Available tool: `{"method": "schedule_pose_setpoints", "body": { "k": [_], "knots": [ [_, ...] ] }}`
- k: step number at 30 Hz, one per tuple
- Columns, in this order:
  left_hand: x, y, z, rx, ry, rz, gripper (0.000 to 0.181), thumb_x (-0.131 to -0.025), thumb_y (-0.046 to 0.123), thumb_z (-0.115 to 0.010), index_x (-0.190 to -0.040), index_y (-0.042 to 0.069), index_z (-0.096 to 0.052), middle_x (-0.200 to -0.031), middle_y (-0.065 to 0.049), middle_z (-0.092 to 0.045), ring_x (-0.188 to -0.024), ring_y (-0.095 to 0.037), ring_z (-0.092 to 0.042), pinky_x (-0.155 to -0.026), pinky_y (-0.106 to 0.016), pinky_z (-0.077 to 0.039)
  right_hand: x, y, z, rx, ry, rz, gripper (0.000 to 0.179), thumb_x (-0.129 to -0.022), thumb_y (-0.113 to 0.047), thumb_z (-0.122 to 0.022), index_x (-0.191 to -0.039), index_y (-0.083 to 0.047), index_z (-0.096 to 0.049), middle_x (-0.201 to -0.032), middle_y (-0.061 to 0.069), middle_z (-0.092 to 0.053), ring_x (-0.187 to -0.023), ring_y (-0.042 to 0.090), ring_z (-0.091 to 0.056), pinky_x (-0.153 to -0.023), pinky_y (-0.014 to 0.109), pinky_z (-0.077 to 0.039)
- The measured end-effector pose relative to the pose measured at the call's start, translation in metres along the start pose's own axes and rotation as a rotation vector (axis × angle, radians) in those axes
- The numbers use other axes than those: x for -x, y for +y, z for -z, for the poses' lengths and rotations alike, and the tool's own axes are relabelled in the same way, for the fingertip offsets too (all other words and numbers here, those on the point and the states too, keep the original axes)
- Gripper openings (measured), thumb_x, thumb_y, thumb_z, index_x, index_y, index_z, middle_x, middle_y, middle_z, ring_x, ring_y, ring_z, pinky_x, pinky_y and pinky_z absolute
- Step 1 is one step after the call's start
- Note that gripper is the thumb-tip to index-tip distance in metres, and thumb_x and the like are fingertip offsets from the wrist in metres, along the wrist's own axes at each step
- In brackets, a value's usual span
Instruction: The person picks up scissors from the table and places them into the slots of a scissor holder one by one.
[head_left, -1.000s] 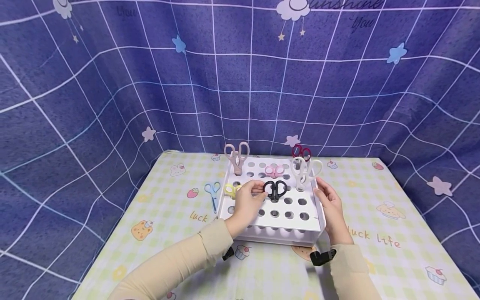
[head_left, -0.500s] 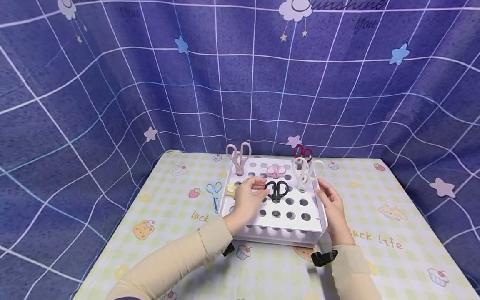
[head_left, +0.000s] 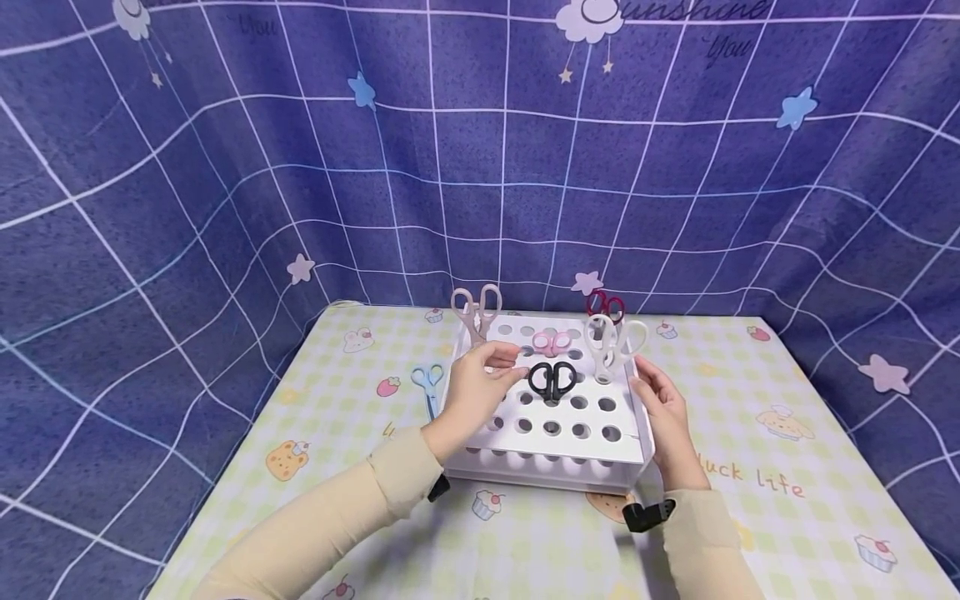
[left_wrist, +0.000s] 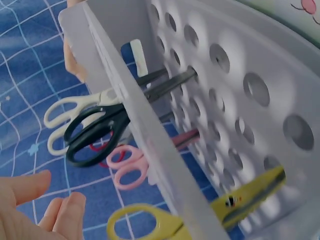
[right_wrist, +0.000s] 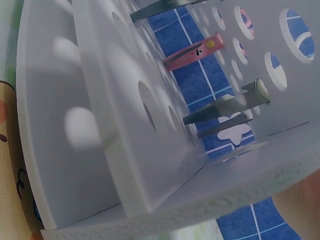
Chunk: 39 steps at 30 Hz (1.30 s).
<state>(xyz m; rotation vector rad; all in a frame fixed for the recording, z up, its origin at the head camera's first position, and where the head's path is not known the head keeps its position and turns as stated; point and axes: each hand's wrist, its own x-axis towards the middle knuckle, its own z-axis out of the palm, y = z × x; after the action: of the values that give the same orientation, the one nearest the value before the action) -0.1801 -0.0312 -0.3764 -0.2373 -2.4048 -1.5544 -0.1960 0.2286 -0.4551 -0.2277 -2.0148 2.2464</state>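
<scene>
My left hand (head_left: 480, 385) is raised over the left part of a white two-tier rack (head_left: 540, 442) with round holes, fingers apart and holding nothing. Black scissors (head_left: 552, 380) stand in a hole just right of its fingertips, blades down, apart from the hand. In the left wrist view, yellow scissors (left_wrist: 250, 197) stand below the left fingers (left_wrist: 70, 215); the hand hides them in the head view. My right hand (head_left: 663, 412) rests against the rack's right side, thumb and fingertips at its edge; no finger shows inside it.
Beige scissors (head_left: 476, 312), pink scissors (head_left: 551, 342), white scissors (head_left: 611, 342) and red scissors (head_left: 606, 307) stand in other holes. Light blue scissors (head_left: 427, 382) lie on the checked tablecloth (head_left: 352, 450) left of the rack. A blue curtain (head_left: 480, 208) hangs behind.
The left hand has drawn away from the black scissors, moving left, and now covers the yellow scissors in the head view. The right hand and the rack stay put.
</scene>
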Motion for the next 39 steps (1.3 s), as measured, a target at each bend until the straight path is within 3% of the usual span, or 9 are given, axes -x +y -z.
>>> {"method": "schedule_pose_setpoints", "body": {
  "k": [9,18,29,33,39],
  "knots": [
    [0.002,-0.001,0.018,0.043,-0.039,-0.010,0.029,-0.078,0.005,-0.079,-0.106,0.005,-0.072,-0.100,-0.010,-0.072,-0.094,-0.022,-0.069,-0.082,-0.016,-0.056,-0.001,-0.001,0.000,0.004,-0.017,0.012,0.048,-0.101,-0.019,-0.050,-0.147,-0.010,-0.040,-0.147,0.010,-0.043,-0.124,0.009,-0.044,-0.092,0.007,-0.042],
    [0.000,-0.009,0.037,0.156,-0.057,-0.075,0.033,-0.077,0.005,-0.079,-0.109,0.003,-0.070,-0.104,-0.011,-0.071,-0.098,-0.023,-0.069,-0.084,-0.019,-0.056,-0.001,-0.001,0.000,0.010,-0.013,-0.006,0.049,-0.101,-0.021,-0.050,-0.148,-0.013,-0.040,-0.147,0.005,-0.043,-0.123,0.004,-0.044,-0.095,0.006,-0.040],
    [-0.001,-0.020,0.065,0.170,-0.141,-0.137,0.034,-0.079,0.001,-0.077,-0.113,0.003,-0.069,-0.112,-0.013,-0.069,-0.102,-0.029,-0.068,-0.085,-0.022,-0.057,-0.001,-0.001,0.000,0.019,-0.033,-0.003,0.049,-0.101,-0.021,-0.049,-0.148,-0.011,-0.038,-0.153,0.007,-0.038,-0.134,0.011,-0.039,-0.097,0.006,-0.039],
    [-0.002,-0.023,0.074,0.153,-0.138,-0.136,0.032,-0.081,0.003,-0.076,-0.112,0.005,-0.070,-0.112,-0.012,-0.070,-0.102,-0.025,-0.068,-0.086,-0.022,-0.056,0.000,-0.002,0.000,0.019,-0.044,-0.001,0.050,-0.102,-0.021,-0.048,-0.149,-0.011,-0.037,-0.153,0.008,-0.038,-0.133,0.011,-0.039,-0.096,0.006,-0.038],
    [0.006,0.000,0.092,0.067,-0.098,-0.077,0.029,-0.086,0.004,-0.071,-0.114,-0.003,-0.067,-0.110,-0.020,-0.069,-0.104,-0.031,-0.067,-0.088,-0.023,-0.056,0.002,-0.003,-0.001,0.028,-0.034,-0.016,0.049,-0.101,-0.022,-0.049,-0.148,-0.012,-0.038,-0.152,0.005,-0.038,-0.131,0.007,-0.039,-0.098,0.007,-0.038]
  ]
}}
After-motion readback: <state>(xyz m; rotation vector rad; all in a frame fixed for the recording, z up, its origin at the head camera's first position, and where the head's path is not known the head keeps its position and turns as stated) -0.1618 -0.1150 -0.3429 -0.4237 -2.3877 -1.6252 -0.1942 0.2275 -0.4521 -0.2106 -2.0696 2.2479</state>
